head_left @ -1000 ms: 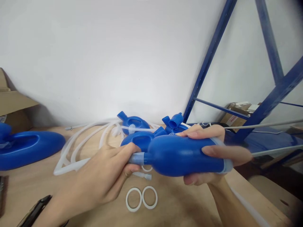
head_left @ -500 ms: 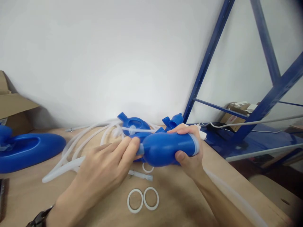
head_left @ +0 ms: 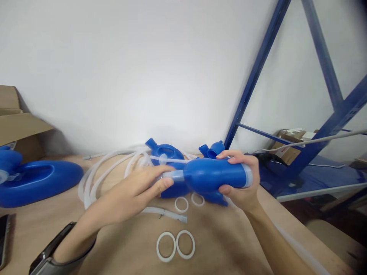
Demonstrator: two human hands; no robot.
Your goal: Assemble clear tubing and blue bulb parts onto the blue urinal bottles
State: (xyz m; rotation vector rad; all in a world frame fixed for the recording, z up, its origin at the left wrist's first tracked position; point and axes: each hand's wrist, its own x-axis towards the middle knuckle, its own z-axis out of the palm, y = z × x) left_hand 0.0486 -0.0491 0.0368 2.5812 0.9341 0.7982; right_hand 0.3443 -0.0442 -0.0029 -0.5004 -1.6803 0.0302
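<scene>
My right hand wraps around the wide end of a blue plastic funnel-like cup, which lies sideways above the table. A translucent white ring or lip edges that wide end, by my palm. At the narrow end, my left hand pinches a clear tube end that meets the blue piece. Whether the tube is seated inside or only against it, I cannot tell. Below lie a second clear tube end with a metal clip and two white rings, the left ring touching the right ring.
Blue urinal-like bottles lie behind my hands and at the left. Coiled translucent tubing spreads between them. A cardboard box stands far left, a phone lies below it, and a blue metal rack rises at right.
My left hand has shifted its grip back along the tube, so more of the clear end shows. The view has moved slightly; the right hand keeps its hold on the blue cup.
</scene>
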